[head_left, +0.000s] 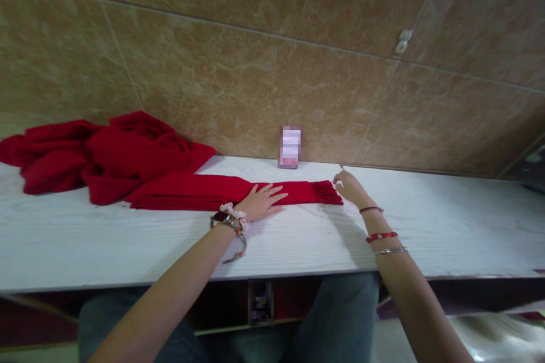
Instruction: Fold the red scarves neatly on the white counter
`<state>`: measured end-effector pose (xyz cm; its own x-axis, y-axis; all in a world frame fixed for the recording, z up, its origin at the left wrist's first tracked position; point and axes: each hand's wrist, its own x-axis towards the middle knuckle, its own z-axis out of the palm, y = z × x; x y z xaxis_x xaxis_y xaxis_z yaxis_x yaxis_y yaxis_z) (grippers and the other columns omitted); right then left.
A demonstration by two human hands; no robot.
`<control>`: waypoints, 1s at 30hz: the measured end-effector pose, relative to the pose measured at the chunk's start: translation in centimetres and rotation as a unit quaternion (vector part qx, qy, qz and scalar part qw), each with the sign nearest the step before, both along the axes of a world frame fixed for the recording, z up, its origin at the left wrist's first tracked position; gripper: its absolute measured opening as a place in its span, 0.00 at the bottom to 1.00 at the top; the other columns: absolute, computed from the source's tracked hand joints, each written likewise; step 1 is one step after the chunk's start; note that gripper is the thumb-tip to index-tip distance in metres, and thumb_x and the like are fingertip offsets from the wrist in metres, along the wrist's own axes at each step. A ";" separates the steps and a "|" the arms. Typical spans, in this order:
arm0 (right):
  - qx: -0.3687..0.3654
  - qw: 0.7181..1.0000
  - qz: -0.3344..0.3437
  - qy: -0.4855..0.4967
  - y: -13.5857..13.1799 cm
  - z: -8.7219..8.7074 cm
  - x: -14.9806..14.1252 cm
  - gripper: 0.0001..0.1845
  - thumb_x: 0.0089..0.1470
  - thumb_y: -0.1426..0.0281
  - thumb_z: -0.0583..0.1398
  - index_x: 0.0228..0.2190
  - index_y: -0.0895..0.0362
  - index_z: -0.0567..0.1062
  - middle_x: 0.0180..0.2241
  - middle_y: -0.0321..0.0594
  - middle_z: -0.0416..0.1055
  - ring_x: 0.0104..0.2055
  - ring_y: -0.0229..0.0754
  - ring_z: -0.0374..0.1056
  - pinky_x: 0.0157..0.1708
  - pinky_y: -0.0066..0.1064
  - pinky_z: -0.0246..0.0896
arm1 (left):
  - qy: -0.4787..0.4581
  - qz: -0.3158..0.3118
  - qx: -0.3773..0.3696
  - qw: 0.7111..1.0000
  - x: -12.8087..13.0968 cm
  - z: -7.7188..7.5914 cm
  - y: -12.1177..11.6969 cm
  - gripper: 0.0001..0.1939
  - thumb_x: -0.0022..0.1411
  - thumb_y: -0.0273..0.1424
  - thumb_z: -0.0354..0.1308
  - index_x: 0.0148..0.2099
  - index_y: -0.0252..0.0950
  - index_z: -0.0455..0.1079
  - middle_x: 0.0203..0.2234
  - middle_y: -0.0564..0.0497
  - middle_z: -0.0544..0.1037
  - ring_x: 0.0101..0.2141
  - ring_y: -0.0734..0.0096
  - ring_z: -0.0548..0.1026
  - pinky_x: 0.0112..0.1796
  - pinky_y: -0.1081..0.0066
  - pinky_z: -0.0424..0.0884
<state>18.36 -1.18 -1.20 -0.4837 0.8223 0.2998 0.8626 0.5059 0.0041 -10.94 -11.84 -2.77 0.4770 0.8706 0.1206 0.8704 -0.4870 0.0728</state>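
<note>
A folded red scarf [196, 188] lies lengthwise on the white tabletop, its layers showing along the near edge. Flat on its narrow part rests my left hand [260, 203], fingers spread, with a ring on one finger. Beyond those fingers, the scarf ends in a red fringe [327, 191] on the right. My right hand [351, 188] is at the fringe's tip with its fingers curled closed. A small pale tip shows above these fingers, too small to name. Whether the right hand touches the fringe strands, I cannot tell.
A loose heap of red cloth [128, 153] lies at the left against the tiled wall [238, 74]. A small blurred upright thing [290, 147] stands at the wall. The white table [447, 227] extends right. A shelf space with a blurred object [260, 302] is below the front edge.
</note>
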 end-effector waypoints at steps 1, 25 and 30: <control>0.019 0.999 0.031 0.028 0.0 0.1 -0.7 0.14 0.46 0.81 0.51 0.31 0.59 0.73 0.37 0.46 0.70 0.42 0.43 0.64 0.42 0.32 0.58 | -0.001 0.002 -0.001 1.000 0.0 0.0 0.0 0.23 0.64 0.45 0.42 0.60 0.48 0.54 0.60 0.50 0.54 0.59 0.53 0.50 0.53 0.47 0.47; -0.068 0.997 0.034 -0.034 -0.9 -0.3 -5.4 0.13 0.49 0.77 0.52 0.32 0.58 0.75 0.36 0.43 0.73 0.38 0.39 0.67 0.39 0.26 0.57 | 0.026 0.016 -0.025 0.999 0.1 0.2 0.0 0.25 0.65 0.46 0.38 0.62 0.48 0.50 0.61 0.52 0.51 0.60 0.56 0.47 0.53 0.47 0.46; -0.043 0.995 -0.084 -0.032 -0.5 -0.5 -1.7 0.16 0.51 0.79 0.48 0.29 0.64 0.76 0.32 0.55 0.73 0.37 0.46 0.69 0.36 0.32 0.57 | 0.029 0.014 -0.023 0.999 0.0 0.2 0.1 0.24 0.65 0.45 0.38 0.61 0.48 0.50 0.61 0.52 0.51 0.60 0.56 0.47 0.53 0.46 0.47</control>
<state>16.64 -1.67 -1.75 -0.3531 0.9146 0.1969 0.9344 0.3554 0.0248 -10.90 -11.79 -2.59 0.4568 0.8880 0.0528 0.8874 -0.4591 0.0426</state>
